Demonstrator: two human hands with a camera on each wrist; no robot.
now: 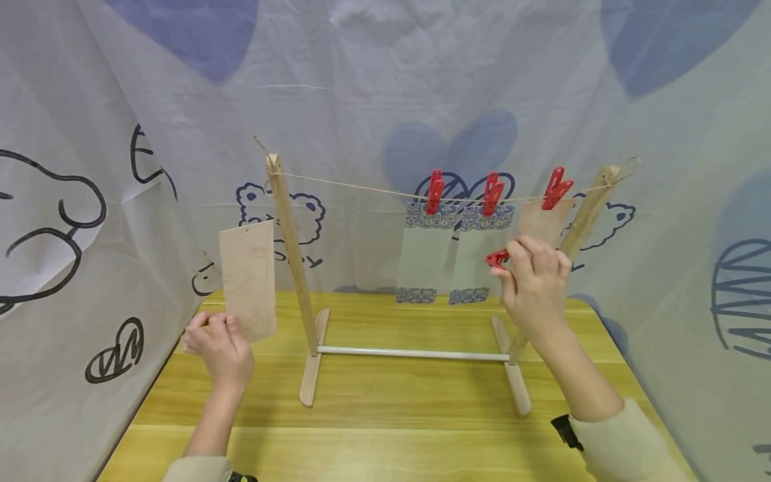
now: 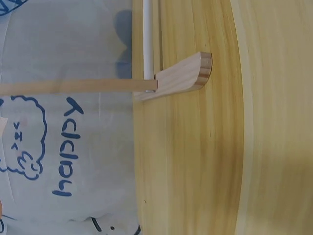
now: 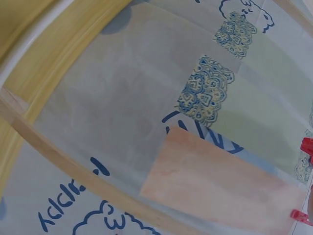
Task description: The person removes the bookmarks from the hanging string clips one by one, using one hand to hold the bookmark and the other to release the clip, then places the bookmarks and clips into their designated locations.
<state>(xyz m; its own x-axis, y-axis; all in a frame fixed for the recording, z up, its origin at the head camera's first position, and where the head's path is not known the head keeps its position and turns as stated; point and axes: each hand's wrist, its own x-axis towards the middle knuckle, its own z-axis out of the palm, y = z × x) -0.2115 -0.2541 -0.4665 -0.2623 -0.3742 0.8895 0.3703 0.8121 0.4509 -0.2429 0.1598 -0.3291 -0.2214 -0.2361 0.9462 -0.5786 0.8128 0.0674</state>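
My left hand (image 1: 219,348) pinches a plain beige card (image 1: 248,281) by its lower left edge. The card stands upright in the air, left of the wooden post, with a small hole near its top. My right hand (image 1: 536,281) holds a red clothespin (image 1: 497,258) between thumb and fingers, below the string and in front of a hanging pinkish card (image 1: 545,217). In the right wrist view that pinkish card (image 3: 220,181) shows most of its length. Two pale green cards with blue patterned ends, one on the left (image 1: 419,258) and one beside it (image 1: 482,258), hang from the string.
A string (image 1: 349,186) runs between two wooden posts, left (image 1: 292,261) and right (image 1: 584,217), joined low down by a white rod (image 1: 415,353). Red clothespins (image 1: 435,192) grip the hung cards. The stand rests on a wooden table (image 1: 409,408) before a patterned curtain (image 1: 361,80).
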